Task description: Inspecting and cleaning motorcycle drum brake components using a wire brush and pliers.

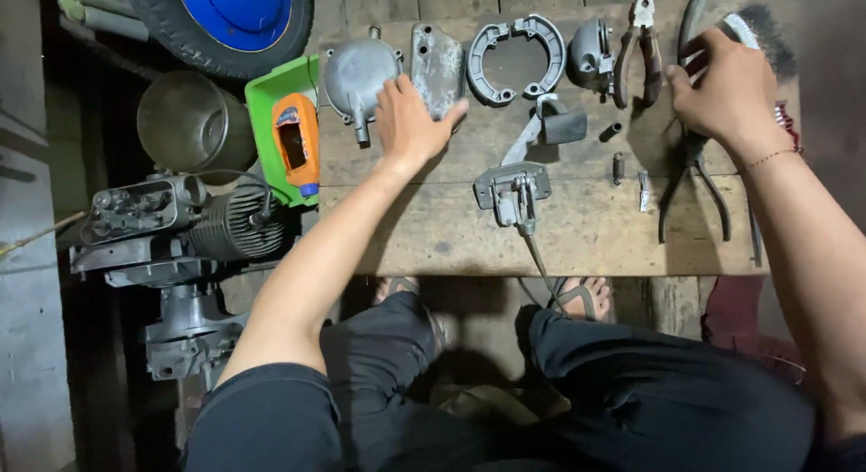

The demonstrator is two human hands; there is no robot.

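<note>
With the left hand (410, 120) resting flat, fingers spread, on the grey cover plate (437, 64), keep the right hand (726, 89) closed firmly around the wire brush (735, 26) (bristles outward) above the surface (586, 229).

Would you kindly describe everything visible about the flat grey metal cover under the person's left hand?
The metal cover is an elongated, rounded plate of dull grey cast-looking metal, scuffed and stained, with a small hole near its top end. It lies flat on the wooden board, lengthwise away from the person, between the round grey housing and the brake shoes. The left hand rests fingers on its lower part and covers that end.
</note>
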